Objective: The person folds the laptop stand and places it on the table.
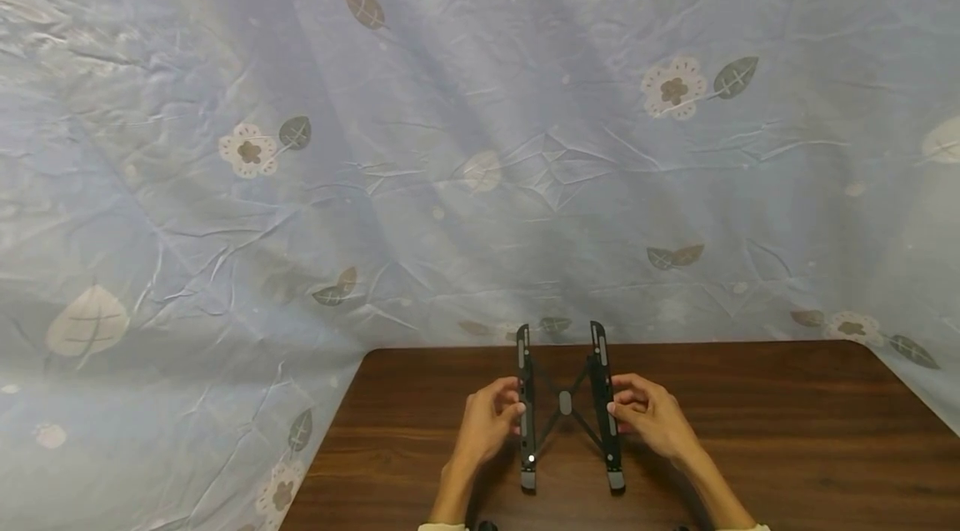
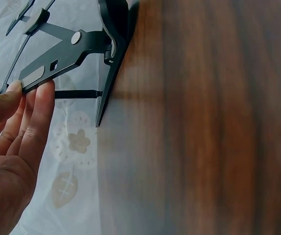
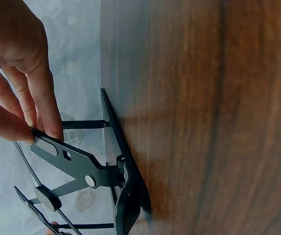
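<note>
A black folding laptop stand (image 1: pixel 566 403) stands unfolded on the table, its two side rails joined by X-shaped crossbars with a grey oval hub. My left hand (image 1: pixel 486 421) pinches the left rail (image 1: pixel 527 398) between thumb and fingers. On the other side, my right hand (image 1: pixel 654 416) pinches the right rail (image 1: pixel 604 393) likewise. Seen from the left wrist, the thumb and fingertips grip the end of the raised upper arm (image 2: pixel 62 56), above the base legs. In the right wrist view, the fingers hold the matching upper arm (image 3: pixel 71 159), which has a grey pad.
The brown wood-grain table (image 1: pixel 787 431) reaches back to a pale blue-grey sheet (image 1: pixel 480 97) printed with flowers and leaves. This sheet also hangs along the left side. Two small dark objects (image 1: pixel 487 525) show at the bottom edge, too cut off to identify.
</note>
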### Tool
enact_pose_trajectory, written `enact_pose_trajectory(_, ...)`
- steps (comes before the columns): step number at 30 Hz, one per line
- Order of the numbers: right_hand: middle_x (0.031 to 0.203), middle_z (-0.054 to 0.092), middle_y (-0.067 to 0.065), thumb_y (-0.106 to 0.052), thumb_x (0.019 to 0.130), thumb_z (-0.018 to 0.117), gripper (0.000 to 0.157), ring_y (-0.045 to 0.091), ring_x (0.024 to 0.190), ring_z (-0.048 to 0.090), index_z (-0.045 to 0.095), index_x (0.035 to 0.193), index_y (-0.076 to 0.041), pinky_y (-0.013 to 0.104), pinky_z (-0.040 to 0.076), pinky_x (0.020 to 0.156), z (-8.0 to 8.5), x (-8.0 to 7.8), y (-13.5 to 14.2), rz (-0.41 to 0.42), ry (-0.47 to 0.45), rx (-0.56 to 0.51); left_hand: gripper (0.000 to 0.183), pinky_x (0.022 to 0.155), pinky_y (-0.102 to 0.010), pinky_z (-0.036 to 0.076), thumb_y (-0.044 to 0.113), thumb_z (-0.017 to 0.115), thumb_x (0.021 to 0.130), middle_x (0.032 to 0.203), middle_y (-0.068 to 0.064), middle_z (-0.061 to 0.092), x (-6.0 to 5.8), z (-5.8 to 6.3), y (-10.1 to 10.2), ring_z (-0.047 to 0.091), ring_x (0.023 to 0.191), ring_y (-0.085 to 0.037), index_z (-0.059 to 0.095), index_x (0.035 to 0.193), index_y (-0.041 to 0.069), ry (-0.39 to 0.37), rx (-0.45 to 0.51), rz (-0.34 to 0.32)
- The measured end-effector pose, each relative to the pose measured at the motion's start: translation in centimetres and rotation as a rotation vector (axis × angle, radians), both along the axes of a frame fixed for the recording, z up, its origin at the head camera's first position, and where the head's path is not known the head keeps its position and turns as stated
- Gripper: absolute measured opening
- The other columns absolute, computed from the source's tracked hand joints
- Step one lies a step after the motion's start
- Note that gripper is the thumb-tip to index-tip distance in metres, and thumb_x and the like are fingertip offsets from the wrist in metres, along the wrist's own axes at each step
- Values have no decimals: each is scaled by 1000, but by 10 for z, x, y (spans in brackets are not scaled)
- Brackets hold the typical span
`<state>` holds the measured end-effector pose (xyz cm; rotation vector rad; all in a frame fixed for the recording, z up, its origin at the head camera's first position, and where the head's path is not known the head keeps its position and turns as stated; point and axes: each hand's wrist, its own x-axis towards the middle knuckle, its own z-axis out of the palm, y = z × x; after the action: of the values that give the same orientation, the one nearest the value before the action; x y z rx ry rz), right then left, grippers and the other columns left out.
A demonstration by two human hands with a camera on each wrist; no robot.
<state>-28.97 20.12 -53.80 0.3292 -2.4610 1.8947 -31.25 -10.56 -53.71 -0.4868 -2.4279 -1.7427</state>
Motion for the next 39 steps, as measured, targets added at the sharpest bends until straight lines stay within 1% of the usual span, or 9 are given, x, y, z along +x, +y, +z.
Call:
enact_pose_trajectory(4,115,74,28,-11,100,76,51,22,96,80,57,144,5,37,69,79,0,-1,-2,9,6,-10,35,63,-39,68,-7,76,95,100,-18,73,-1,0,3,75,84,-18,69,129,-6,1,7,-12)
enact_pose_trajectory(10,114,75,26,-8,100,76,50,19,95,79,57,143,5,39,69,80,0,-3,-5,25,4,-20,36,64,-44,68,-8,75,94,100,-18,74,-2,2,7,76,84,-18,69,130,-7,5,-2,-14)
enact_pose_trajectory(13,113,75,26,-7,99,76,49,21,95,79,57,143,5,36,69,79,0,-2,-6,13,4,-15,37,63,-43,68,-8,75,94,100,-18,74,-2,3,8,75,83,-18,69,130,-7,6,-12,-13)
enact_pose_trajectory(19,115,74,28,-8,100,76,49,31,98,79,57,143,5,33,68,78,-1,-2,-6,8,7,-7,36,61,-35,67,-8,75,94,100,-18,75,-3,3,10,76,84,-20,69,130,-7,7,-15,-13)
enact_pose_trajectory(23,114,74,29,-7,100,75,49,32,99,79,57,143,5,32,68,77,-1,-2,-6,8,2,-16,36,60,-32,67,-9,75,94,101,-19,75,-3,3,10,76,84,-19,69,129,-7,2,-12,-16)
enact_pose_trajectory(27,113,74,27,-7,100,75,49,31,98,79,57,143,5,32,68,77,-1,-3,-7,6,1,-15,36,61,-33,67,-9,75,94,100,-18,75,-3,4,10,75,84,-17,69,129,-7,0,-13,-15)
enact_pose_trajectory(32,113,74,29,-6,100,75,49,28,97,79,57,143,6,32,68,76,-1,-4,-8,6,2,-15,36,61,-36,67,-9,75,94,99,-17,75,-3,3,10,74,81,-14,69,129,-7,0,-7,-17)
enact_pose_trajectory(36,113,74,29,-6,100,75,49,26,96,79,56,143,7,32,68,76,-1,-4,-9,11,4,-18,36,62,-38,68,-9,75,94,99,-18,75,-3,3,11,74,80,-13,69,129,-7,-3,-4,-26)
enact_pose_trajectory(39,112,75,27,-6,100,75,48,26,96,79,56,143,6,32,68,76,-2,-4,-9,9,9,-10,36,61,-38,68,-10,75,94,99,-19,75,-3,3,12,74,80,-13,69,129,-8,2,3,-35)
